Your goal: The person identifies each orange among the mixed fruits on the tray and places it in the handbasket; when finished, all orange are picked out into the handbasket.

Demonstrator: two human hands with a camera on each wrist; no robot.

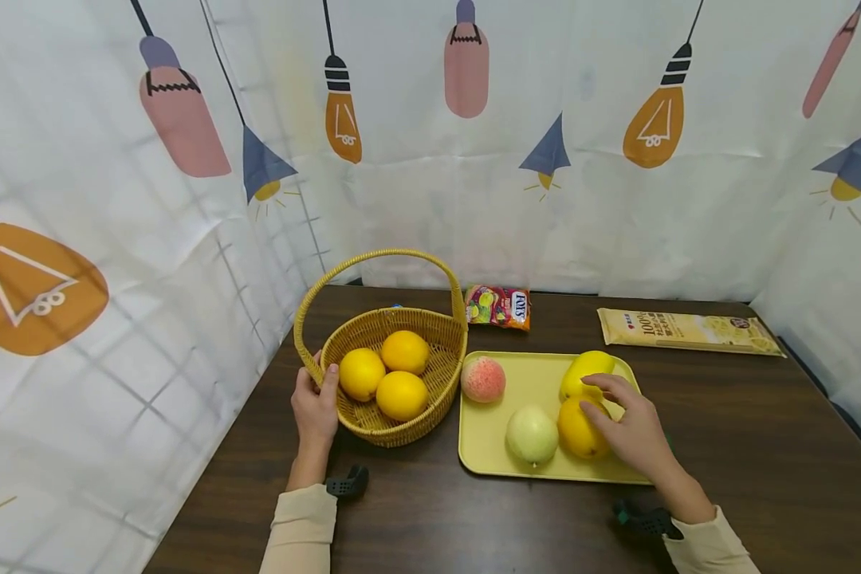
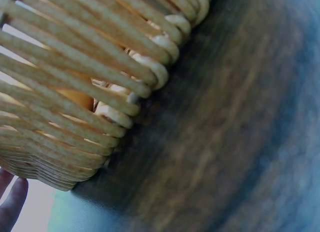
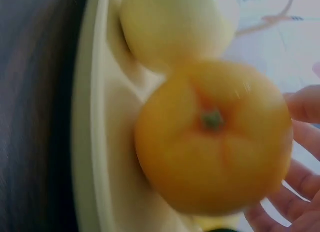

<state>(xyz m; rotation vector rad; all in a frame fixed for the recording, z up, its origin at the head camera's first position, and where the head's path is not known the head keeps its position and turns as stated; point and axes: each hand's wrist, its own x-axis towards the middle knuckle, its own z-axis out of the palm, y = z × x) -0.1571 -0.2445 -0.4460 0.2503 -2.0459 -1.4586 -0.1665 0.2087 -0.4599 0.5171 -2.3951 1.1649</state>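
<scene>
My left hand [image 1: 316, 410] grips the side of a woven basket [image 1: 430, 402] at the foot of its tall handle, thumb over the rim. Three oranges [image 1: 404, 351] lie in the basket. In the left wrist view the basket's wicker wall [image 2: 75, 67] fills the upper left. On a yellow tray [image 1: 520, 371], my right hand [image 1: 634, 426] is over an orange [image 1: 575, 430], thumb and fingers parted and curved beside it. The right wrist view has this orange [image 3: 215, 142] up close, with fingers [image 3: 305, 104] along its far side.
Also on the tray are a peach [image 1: 484, 379], a pale green round fruit [image 1: 532, 435] and a yellow fruit [image 1: 587, 371]. Behind it lie a red candy bag [image 1: 498, 307] and a long yellow packet [image 1: 689, 331] on the dark wooden table [image 1: 430, 522]. A printed curtain [image 1: 430, 199] hangs behind.
</scene>
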